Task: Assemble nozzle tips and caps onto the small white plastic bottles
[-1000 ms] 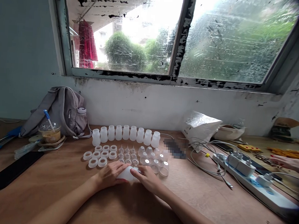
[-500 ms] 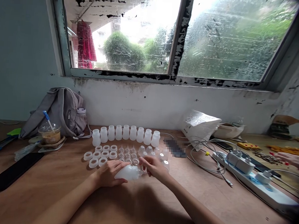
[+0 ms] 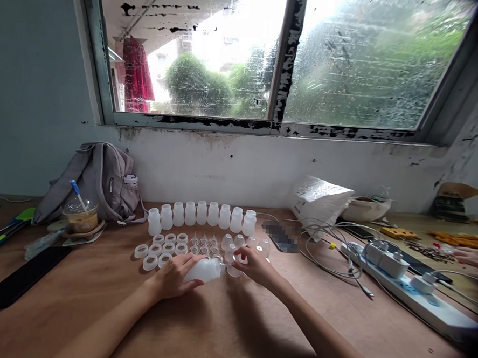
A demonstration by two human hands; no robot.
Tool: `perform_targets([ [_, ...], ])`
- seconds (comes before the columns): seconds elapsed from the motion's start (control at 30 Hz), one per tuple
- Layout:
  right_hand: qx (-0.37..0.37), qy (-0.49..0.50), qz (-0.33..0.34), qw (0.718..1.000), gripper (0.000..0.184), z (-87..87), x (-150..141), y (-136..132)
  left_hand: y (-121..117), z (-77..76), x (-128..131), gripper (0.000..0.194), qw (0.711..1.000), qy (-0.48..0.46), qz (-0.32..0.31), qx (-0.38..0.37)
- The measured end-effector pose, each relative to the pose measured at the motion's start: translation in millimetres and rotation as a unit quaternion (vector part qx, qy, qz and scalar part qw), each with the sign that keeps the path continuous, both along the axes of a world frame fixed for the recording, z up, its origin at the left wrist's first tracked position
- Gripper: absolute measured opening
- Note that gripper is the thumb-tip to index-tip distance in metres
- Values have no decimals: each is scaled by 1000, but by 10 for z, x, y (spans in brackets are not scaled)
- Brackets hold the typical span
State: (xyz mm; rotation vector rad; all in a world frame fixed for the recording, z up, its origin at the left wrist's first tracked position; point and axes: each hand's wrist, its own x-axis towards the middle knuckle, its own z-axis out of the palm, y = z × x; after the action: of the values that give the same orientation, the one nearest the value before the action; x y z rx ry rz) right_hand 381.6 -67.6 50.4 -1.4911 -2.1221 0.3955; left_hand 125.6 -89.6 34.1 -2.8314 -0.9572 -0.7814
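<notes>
My left hand [image 3: 176, 275] is wrapped round a frosted white baby bottle [image 3: 201, 271], tilted on its side with its neck pointing right. At the neck there seems to be a collar and a clear tip. My right hand [image 3: 256, 265] is just right of the bottle, fingers curled together at a clear dome cap [image 3: 234, 271]; what they grip is partly hidden. More clear caps [image 3: 262, 246] stand behind and under that hand. Beyond my left hand lie several white screw rings [image 3: 150, 262]. Several clear teats [image 3: 204, 240] stand between rings and caps.
A curved row of frosted bottles [image 3: 202, 213] stands at the back. To the right are a white power strip [image 3: 402, 289], tangled cables [image 3: 319, 257] and another person's hand [image 3: 475, 258]. On the left are an iced drink cup [image 3: 80, 218], a grey backpack [image 3: 101, 178] and a black mat [image 3: 20, 276].
My right hand has left the bottle's neck and moved right to the clear caps. My left hand has kept hold of the bottle, whose neck now shows more.
</notes>
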Motion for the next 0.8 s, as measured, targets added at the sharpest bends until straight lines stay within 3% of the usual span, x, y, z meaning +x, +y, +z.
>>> perform_targets([
  [0.1, 1, 30, -1, 1000, 16, 23, 17, 12, 5, 7, -9, 44, 1000, -18, 13, -9],
  [0.2, -6, 167, 2, 986, 24, 87, 34, 24, 21, -9, -23, 41, 999, -29, 19, -31],
  [0.3, -34, 336, 21, 941, 32, 167, 24, 7, 41, -37, -31, 38, 997, -34, 37, -57],
  [0.4, -61, 427, 52, 901, 35, 220, -13, -33, 52, -54, -33, 35, 996, -35, 45, -70],
  [0.5, -88, 440, 78, 890, 35, 218, -64, -71, 48, -50, -32, 34, 996, -36, 41, -66],
  [0.8, -127, 404, 118, 898, 30, 107, -172, -131, 10, -10, 0, 36, 997, -17, 25, -73],
])
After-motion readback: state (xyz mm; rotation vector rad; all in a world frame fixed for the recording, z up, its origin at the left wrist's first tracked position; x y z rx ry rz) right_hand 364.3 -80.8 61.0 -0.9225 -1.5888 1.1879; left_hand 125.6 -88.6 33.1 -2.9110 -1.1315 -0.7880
